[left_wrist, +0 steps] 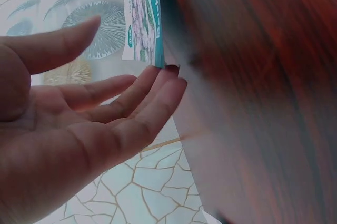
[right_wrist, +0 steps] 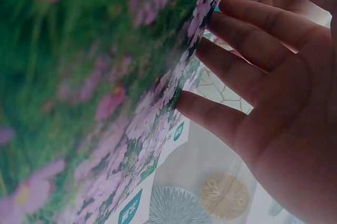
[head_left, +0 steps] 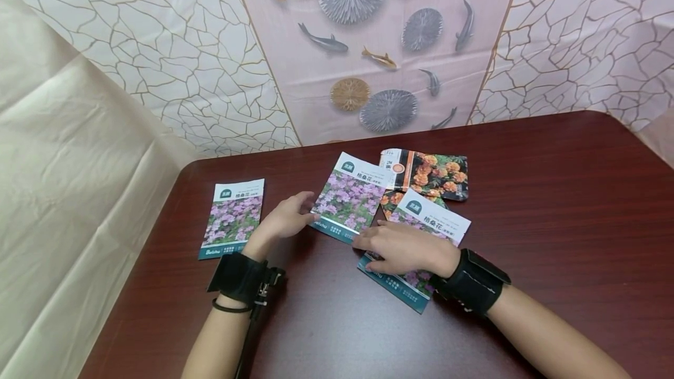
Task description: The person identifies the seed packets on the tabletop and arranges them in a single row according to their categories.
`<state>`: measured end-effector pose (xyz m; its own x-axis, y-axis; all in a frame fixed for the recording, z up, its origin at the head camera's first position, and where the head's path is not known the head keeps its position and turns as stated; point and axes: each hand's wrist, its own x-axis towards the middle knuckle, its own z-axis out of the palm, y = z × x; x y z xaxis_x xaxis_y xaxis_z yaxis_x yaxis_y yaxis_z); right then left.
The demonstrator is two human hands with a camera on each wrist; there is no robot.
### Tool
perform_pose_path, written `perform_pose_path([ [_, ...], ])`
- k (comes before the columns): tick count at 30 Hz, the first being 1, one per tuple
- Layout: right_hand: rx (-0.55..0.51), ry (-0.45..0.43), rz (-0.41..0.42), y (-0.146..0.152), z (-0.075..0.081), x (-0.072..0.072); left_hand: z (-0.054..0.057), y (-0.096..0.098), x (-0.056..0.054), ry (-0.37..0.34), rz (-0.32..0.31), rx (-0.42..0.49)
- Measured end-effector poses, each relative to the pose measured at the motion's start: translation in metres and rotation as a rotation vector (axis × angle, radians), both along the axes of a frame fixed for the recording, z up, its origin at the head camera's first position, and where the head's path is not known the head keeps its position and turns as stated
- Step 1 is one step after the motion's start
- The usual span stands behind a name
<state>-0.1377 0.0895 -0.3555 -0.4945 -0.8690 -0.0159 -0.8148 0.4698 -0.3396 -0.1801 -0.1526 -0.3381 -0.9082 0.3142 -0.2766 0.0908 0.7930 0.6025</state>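
Three flower seed packets with pink blossoms and a teal bottom band lie on the table. My left hand [head_left: 286,215] is at the lower left edge of the middle packet [head_left: 351,195], its thumb held apart from the fingers. In the left wrist view, its fingertips are right at the corner of that packet [left_wrist: 141,18]. My right hand [head_left: 408,247] lies over the right packet [head_left: 439,218], covering its middle, with the fingers reaching toward the middle packet's lower corner. Its extended fingertips meet the flower-printed face [right_wrist: 105,103] in the right wrist view.
A packet with orange marigolds [head_left: 437,175] lies behind the right one, overlapping another orange-flowered packet [head_left: 391,200] beneath. The third pink packet [head_left: 234,218] lies apart at the left. The dark red table [head_left: 553,221] ends at a patterned curtain [head_left: 342,51].
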Motion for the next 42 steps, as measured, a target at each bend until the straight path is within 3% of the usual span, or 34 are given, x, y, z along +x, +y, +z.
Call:
perform_pose_path([
  [6, -0.008, -0.009, 0.008, 0.001, 0.001, 0.0, -0.001, 0.003, -0.002, 0.044, 0.061, -0.016],
  [14, -0.009, -0.004, 0.018, 0.002, 0.001, 0.0, -0.002, 0.008, -0.001, 0.085, 0.187, 0.059],
  [20, -0.022, -0.029, 0.011, 0.002, 0.002, -0.001, 0.0, 0.006, 0.001, 0.097, 0.208, 0.107],
  [24, -0.085, -0.031, -0.021, 0.001, 0.005, -0.003, 0.001, 0.002, 0.004, 0.084, 0.211, 0.165],
  [28, -0.211, 0.057, -0.107, 0.001, 0.009, -0.006, 0.005, -0.001, 0.01, 0.082, 0.224, 0.259],
  [32, -0.313, 0.128, -0.32, 0.001, 0.013, -0.01, 0.009, -0.002, 0.015, 0.082, 0.262, 0.352],
  [36, -0.376, 0.057, -0.501, 0.004, 0.017, -0.013, 0.013, -0.001, 0.018, 0.043, 0.321, 0.456],
  [42, -0.447, -0.16, -0.507, 0.009, 0.018, -0.021, 0.018, 0.001, 0.021, -0.004, 0.339, 0.564],
])
